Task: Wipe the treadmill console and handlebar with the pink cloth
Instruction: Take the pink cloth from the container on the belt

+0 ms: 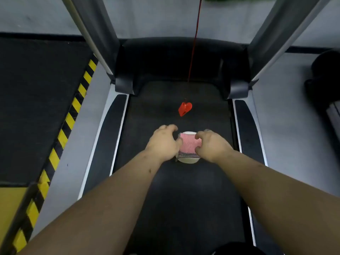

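Observation:
A folded pink cloth (189, 145) with a dark checked edge lies across a white bowl (189, 160) standing on the black treadmill belt (176, 190). My left hand (163, 141) is at the cloth's left edge with curled fingers touching it. My right hand (211, 144) pinches the cloth's right edge between thumb and fingers. Console and handlebar are out of view above; only the grey uprights (95, 34) show.
A red safety clip (184, 108) hangs on a red cord (193, 48) above the belt, just beyond the bowl. Grey side rails (108, 137) flank the belt. A black mat with yellow-black hazard stripes (71, 118) lies left. Another machine's dark base (325, 80) stands right.

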Tool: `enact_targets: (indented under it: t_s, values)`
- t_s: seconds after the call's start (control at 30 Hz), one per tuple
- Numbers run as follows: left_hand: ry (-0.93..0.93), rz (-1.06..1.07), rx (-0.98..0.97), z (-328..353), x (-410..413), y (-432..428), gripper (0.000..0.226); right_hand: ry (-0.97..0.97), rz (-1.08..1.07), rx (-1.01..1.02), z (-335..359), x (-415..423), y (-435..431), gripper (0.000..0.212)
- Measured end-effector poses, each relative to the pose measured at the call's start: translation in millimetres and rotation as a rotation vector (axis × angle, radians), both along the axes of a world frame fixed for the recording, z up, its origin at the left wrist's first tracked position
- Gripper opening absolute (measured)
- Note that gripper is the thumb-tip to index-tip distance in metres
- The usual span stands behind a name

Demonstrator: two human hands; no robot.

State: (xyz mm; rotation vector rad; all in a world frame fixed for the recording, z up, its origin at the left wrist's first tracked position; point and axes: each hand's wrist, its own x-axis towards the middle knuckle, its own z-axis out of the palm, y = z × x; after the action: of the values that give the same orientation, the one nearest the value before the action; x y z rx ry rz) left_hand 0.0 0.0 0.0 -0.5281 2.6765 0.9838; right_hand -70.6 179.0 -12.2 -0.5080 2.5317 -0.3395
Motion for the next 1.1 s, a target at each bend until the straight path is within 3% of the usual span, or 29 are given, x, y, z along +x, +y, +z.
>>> enact_targets:
  t_s: [0.3, 0.4, 0.63, 0.87, 1.1]
  values:
    - [-0.061, -0.042, -0.030, -41.1, -11.5, 4.7, 0.041, -0.052, 0.294, 0.251, -57.0, -4.4, -7.7, 0.048]
    - [-0.061, -0.045, -0.030, -47.6, -13.0, 3.5, 0.042, 0.002, 0.304, 0.229, -70.0, -4.6, -9.5, 0.054]
    - [-0.059, -0.037, -0.052, -58.1, -15.1, -2.8, 0.043, 0.190, 0.359, 0.282, -98.6, -10.2, -15.1, 0.046]
    - [-0.068, -0.027, -0.071, -60.0, -10.3, -10.5, 0.044, 0.203, 0.440, 0.280, -102.2, -7.8, -11.9, 0.028]
    - [-0.041, -0.036, -0.087, -51.0, -11.2, -9.0, 0.043, 0.173, 0.389, 0.206, -95.1, -6.8, -9.1, 0.026]
